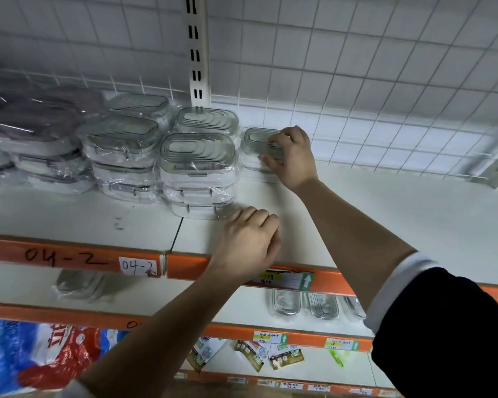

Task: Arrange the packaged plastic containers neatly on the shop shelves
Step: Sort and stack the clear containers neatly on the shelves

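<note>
Several stacks of clear, plastic-wrapped containers point(197, 165) with grey-rimmed lids stand on the white top shelf point(371, 214). To their right, near the back wall, a single packaged container point(256, 145) lies low on the shelf. My right hand point(291, 156) grips its right end, fingers over the lid. My left hand point(247, 242) rests on the shelf's front part, just before the nearest stack, fingers curled and holding nothing.
Darker-lidded packs point(32, 130) are piled at the far left. A wire grid backs the shelf, with a slotted upright point(197, 50). The orange shelf edge point(69, 259) reads 04-2. Lower shelves hold more containers point(305, 304) and colourful packets point(41, 354).
</note>
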Action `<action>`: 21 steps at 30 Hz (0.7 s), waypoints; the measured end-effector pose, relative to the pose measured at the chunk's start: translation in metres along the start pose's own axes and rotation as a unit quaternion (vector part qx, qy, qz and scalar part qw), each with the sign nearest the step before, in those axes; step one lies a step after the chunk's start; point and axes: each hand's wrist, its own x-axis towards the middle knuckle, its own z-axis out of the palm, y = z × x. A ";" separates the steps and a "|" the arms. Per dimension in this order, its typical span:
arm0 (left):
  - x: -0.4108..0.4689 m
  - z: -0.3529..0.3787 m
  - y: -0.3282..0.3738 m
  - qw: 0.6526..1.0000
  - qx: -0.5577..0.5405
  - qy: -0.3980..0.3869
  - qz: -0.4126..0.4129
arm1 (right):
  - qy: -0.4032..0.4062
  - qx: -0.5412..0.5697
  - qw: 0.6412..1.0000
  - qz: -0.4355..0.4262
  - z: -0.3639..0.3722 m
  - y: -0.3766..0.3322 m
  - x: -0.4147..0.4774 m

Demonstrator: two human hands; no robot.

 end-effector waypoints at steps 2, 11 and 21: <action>0.000 0.000 0.000 1.000 0.003 -0.001 0.001 | 0.003 -0.038 0.999 0.030 0.002 -0.002 -0.003; -0.001 -0.008 0.005 0.999 0.011 -0.028 -0.032 | -0.028 -0.052 0.996 0.065 -0.017 -0.005 -0.046; -0.016 -0.018 0.072 0.999 0.004 -0.039 -0.021 | 0.020 -0.040 0.997 0.059 -0.094 0.023 -0.151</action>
